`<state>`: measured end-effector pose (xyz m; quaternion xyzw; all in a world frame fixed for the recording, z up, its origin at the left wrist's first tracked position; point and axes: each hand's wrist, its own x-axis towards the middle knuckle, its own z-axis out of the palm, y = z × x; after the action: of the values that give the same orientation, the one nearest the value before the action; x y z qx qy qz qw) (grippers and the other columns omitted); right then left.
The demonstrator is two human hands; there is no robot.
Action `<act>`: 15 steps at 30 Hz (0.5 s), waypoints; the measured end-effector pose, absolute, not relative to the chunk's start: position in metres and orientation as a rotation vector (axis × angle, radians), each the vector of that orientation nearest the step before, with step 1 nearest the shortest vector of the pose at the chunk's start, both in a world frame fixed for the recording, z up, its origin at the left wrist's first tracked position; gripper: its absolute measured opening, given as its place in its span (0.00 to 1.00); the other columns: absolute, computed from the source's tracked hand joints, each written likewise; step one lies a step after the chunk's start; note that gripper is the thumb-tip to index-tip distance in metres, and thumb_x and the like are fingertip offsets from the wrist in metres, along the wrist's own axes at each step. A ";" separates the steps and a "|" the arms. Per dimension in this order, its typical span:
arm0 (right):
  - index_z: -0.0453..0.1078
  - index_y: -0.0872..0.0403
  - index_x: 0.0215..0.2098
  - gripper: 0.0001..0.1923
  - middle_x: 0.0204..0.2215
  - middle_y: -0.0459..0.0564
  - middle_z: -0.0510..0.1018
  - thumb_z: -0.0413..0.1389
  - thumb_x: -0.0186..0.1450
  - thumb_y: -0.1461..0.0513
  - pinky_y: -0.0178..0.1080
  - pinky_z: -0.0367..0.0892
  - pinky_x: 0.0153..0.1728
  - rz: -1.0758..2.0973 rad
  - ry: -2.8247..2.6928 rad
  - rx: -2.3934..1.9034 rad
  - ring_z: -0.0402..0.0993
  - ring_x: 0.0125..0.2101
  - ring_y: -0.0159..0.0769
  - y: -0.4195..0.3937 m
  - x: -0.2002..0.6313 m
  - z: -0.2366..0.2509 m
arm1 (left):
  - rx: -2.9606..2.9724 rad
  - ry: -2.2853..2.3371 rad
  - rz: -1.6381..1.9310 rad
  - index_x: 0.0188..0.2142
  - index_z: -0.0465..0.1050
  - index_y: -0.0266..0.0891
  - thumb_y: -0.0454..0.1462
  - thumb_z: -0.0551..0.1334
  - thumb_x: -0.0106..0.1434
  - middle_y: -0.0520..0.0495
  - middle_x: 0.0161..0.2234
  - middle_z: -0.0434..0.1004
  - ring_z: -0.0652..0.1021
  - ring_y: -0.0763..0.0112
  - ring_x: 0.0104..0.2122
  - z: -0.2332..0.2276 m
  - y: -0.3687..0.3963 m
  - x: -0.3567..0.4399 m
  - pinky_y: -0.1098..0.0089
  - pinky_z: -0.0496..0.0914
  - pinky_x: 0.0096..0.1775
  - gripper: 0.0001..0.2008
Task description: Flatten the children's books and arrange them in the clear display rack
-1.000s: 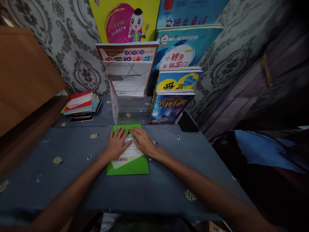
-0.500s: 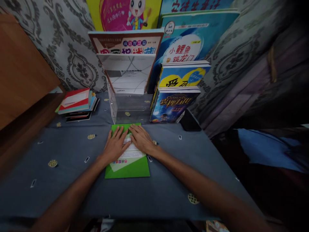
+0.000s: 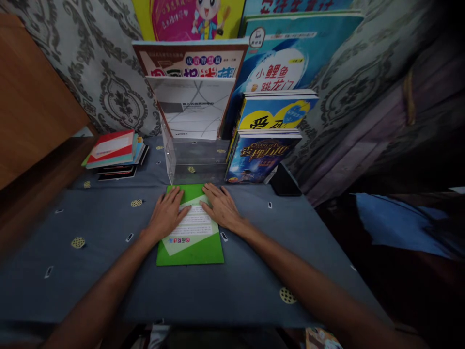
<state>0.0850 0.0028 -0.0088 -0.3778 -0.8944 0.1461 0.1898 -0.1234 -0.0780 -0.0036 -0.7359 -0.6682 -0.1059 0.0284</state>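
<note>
A green book (image 3: 196, 254) lies flat on the dark grey-blue tablecloth, its printed text upside down to me. My left hand (image 3: 166, 213) rests on the book's left side, palm down, fingers apart and pointing away from me. On the right side lies my right hand (image 3: 222, 206), also flat, with its fingertips near the far right corner. Both thumbs point inward over the pale printed panel. Just beyond the far edge stands a clear tiered rack (image 3: 198, 162), with a grey-white booklet (image 3: 194, 109) and a blue book (image 3: 262, 157) in its front rows.
Larger picture books, one teal (image 3: 279, 68), rise at the rack's back. A small pile of books (image 3: 112, 150) sits at the far left. Right of the rack lies a dark flat object (image 3: 285, 182). A wooden panel (image 3: 34, 102) borders the left, patterned curtains the back.
My hands have moved apart toward the book's left and right sides, uncovering more of the text. The book stays in place on the table.
</note>
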 end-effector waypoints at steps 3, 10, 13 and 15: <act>0.63 0.58 0.66 0.26 0.67 0.62 0.64 0.49 0.73 0.56 0.57 0.48 0.68 0.422 -2.521 -1.054 0.57 0.69 0.47 0.003 0.085 -0.009 | -2.190 -2.108 -0.373 0.64 0.63 0.33 0.47 0.47 0.74 0.35 0.66 0.65 0.67 0.53 0.65 0.000 -0.076 -0.136 0.53 0.63 0.63 0.28; 0.63 0.60 0.66 0.27 0.67 0.64 0.64 0.49 0.73 0.57 0.57 0.48 0.68 0.413 -2.530 -1.075 0.56 0.69 0.47 0.002 0.085 -0.007 | -2.146 -2.127 -0.330 0.62 0.65 0.29 0.42 0.49 0.72 0.34 0.65 0.66 0.68 0.52 0.63 0.003 -0.075 -0.137 0.53 0.65 0.61 0.25; 0.63 0.59 0.66 0.26 0.67 0.63 0.64 0.49 0.73 0.56 0.56 0.48 0.68 0.422 -2.523 -1.065 0.56 0.69 0.46 0.003 0.085 -0.008 | -2.151 -2.129 -0.334 0.62 0.65 0.30 0.42 0.50 0.72 0.34 0.65 0.67 0.68 0.52 0.63 0.003 -0.075 -0.136 0.53 0.65 0.61 0.25; 0.64 0.58 0.65 0.26 0.67 0.63 0.65 0.49 0.73 0.57 0.57 0.48 0.68 0.442 -2.510 -1.055 0.57 0.69 0.46 0.006 0.086 -0.010 | -2.148 -2.127 -0.353 0.62 0.65 0.31 0.42 0.49 0.72 0.35 0.65 0.67 0.68 0.52 0.63 0.003 -0.075 -0.136 0.52 0.65 0.61 0.24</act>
<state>0.0861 0.0057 -0.0103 -0.3754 -0.8934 0.1573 0.1904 -0.1361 -0.0755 0.0027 -0.7049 -0.6981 -0.1158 0.0489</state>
